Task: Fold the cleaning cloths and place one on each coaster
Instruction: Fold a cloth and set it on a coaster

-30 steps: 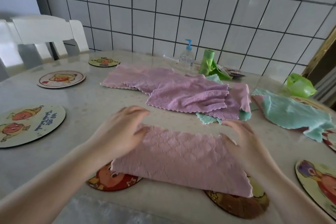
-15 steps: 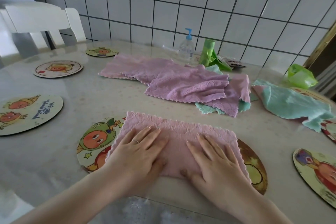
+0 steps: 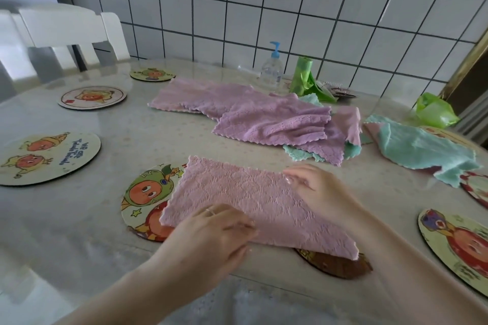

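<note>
A folded pink cloth lies across two round cartoon coasters near the table's front edge, unfolded purple and teal cloths heaped mid-table.

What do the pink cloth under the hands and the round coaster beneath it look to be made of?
Pink cloth: soft microfibre-like fabric, going by its embossed diamond weave, matte nap and scalloped edges. Round coaster: seemingly stiff printed board with a smooth, faintly glossy cartoon face and a thin dark edge; possibly cork or fibreboard, I cannot tell which.
</note>
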{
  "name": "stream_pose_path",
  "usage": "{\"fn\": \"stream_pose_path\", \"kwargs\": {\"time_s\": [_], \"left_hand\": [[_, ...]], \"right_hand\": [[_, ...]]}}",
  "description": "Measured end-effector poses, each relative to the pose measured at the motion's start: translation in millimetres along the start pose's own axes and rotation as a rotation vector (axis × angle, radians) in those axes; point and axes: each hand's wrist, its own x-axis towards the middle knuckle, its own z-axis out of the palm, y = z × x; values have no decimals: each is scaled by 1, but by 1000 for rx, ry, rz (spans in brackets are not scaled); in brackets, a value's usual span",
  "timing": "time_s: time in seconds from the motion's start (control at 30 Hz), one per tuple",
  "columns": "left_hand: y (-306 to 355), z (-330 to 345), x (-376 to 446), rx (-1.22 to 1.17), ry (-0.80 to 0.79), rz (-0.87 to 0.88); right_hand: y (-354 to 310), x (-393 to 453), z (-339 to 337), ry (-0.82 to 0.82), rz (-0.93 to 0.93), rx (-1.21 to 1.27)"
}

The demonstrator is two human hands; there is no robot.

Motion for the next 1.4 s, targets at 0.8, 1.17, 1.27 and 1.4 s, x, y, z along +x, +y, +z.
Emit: {"fn": "stream_pose_path", "kwargs": {"time_s": [0.8, 1.17, 1.27, 1.4], "left_hand": [[-6, -19, 7, -329, 462, -327], [-1, -24, 15, -1172, 285, -511], [-15, -27, 27, -1182, 117, -548], [-29, -22, 30, -1141, -66, -615]], "right_hand": [[-37, 9, -47, 32, -60, 467], [-32, -36, -26, 14, 5, 654], [-29, -37, -12, 30, 79, 693], [-23, -37, 7, -55, 177, 679]]}}
